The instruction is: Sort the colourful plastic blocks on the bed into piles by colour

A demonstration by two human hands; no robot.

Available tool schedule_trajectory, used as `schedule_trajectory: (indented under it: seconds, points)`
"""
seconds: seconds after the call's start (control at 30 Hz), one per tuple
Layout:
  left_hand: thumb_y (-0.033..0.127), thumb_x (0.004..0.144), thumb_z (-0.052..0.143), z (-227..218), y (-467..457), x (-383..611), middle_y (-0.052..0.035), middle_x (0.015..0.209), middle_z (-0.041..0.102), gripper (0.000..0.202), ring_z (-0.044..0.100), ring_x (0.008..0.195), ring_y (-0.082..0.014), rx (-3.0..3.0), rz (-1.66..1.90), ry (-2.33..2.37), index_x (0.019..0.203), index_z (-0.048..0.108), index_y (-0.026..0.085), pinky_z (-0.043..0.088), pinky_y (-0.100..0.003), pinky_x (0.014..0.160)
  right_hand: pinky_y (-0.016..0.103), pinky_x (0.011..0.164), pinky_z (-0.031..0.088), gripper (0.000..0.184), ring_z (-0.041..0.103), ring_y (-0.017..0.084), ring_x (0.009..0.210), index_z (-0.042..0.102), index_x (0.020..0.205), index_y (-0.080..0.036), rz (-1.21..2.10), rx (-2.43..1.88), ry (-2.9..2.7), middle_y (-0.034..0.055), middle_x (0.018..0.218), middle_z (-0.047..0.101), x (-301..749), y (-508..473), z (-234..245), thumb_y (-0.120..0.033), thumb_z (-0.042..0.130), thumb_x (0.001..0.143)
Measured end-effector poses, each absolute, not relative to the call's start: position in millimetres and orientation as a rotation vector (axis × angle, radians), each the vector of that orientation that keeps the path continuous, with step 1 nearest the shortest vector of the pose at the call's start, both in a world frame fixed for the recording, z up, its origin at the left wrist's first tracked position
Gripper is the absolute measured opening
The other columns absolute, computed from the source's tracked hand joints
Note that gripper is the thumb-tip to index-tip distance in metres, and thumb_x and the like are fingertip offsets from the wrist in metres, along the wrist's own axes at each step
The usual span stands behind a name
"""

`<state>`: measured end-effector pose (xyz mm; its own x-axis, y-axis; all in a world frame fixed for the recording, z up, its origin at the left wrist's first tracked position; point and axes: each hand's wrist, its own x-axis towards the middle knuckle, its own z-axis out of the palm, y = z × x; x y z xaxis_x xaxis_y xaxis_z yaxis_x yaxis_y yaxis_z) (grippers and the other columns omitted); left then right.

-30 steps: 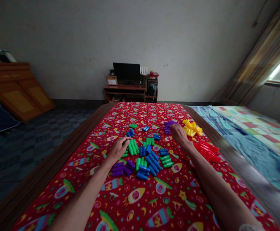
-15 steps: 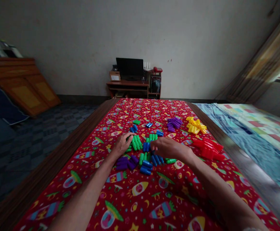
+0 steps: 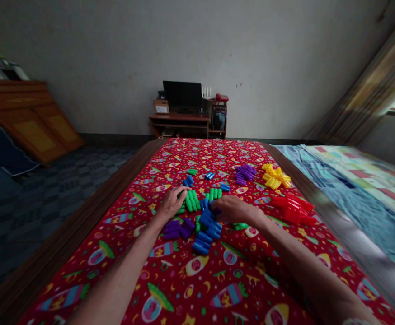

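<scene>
A mixed pile of blue, green and purple plastic blocks [image 3: 204,225] lies in the middle of a red rocket-print cloth [image 3: 197,280]. My left hand [image 3: 172,203] rests at the pile's left edge, fingers curled beside green blocks [image 3: 192,201]. My right hand [image 3: 233,210] reaches in from the right, fingers curled over blue blocks in the pile's centre; I cannot see whether it holds any. Sorted heaps lie farther out: purple blocks [image 3: 245,174], yellow blocks [image 3: 275,177] and red blocks [image 3: 294,210]. A few purple blocks [image 3: 179,228] lie near my left wrist.
The cloth covers a long wooden table [image 3: 82,216]. A patterned bedspread [image 3: 353,180] lies to the right. At the far wall stands a desk with a monitor [image 3: 182,95]. A wooden cabinet [image 3: 28,122] leans at the left, above a dark tiled floor.
My right hand has come back from the purple heap at the far right to the middle pile and now covers the blue blocks. My left hand has barely moved.
</scene>
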<state>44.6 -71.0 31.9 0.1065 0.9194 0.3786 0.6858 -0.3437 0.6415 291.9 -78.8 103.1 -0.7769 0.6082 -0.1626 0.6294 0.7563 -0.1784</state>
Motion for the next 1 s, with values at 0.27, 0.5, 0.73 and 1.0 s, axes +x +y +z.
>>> schedule_trajectory:
  seconds: [0.27, 0.5, 0.73, 1.0]
  points:
    - [0.047, 0.088, 0.038, 28, -68, 43, -0.0075, 0.104, 0.073, 0.042, 0.066, 0.099, -0.0232, 2.079, 1.107, 1.599, 0.096, 0.069, 0.02, 0.05, -0.037, 0.094, 0.025, 0.073, 0.046, 0.025, 0.067, 0.019, 0.081, 0.075, 0.097, -0.015, -0.463, 1.951, 3.169, 0.0074, 0.089, 0.075, 345, -7, 103, -0.015, 0.054, 0.082]
    - [0.046, 0.087, 0.039, 27, -68, 43, -0.0065, 0.1, 0.074, 0.04, 0.067, 0.094, -0.0227, 2.058, 1.1, 1.62, 0.095, 0.069, 0.021, 0.052, -0.035, 0.089, 0.031, 0.083, 0.049, 0.028, 0.068, 0.022, 0.087, 0.075, 0.097, -0.015, -0.386, 2.435, 2.996, 0.0095, 0.094, 0.076, 365, 30, 72, -0.024, 0.051, 0.085]
    - [0.047, 0.088, 0.037, 27, -68, 42, -0.0086, 0.1, 0.073, 0.042, 0.067, 0.097, -0.0242, 2.085, 1.094, 1.613, 0.094, 0.068, 0.02, 0.051, -0.037, 0.092, 0.032, 0.084, 0.047, 0.03, 0.064, 0.023, 0.096, 0.073, 0.103, -0.015, 0.046, 2.461, 3.01, 0.0114, 0.099, 0.074, 377, 25, 71, -0.022, 0.05, 0.083]
    - [0.047, 0.088, 0.038, 26, -67, 42, -0.0072, 0.1, 0.073, 0.041, 0.067, 0.095, -0.0228, 2.068, 1.11, 1.604, 0.095, 0.069, 0.021, 0.051, -0.036, 0.091, 0.023, 0.061, 0.039, 0.024, 0.064, 0.017, 0.073, 0.076, 0.087, -0.016, -0.203, 2.074, 2.73, 0.0078, 0.081, 0.073, 374, 15, 90, -0.017, 0.053, 0.081]
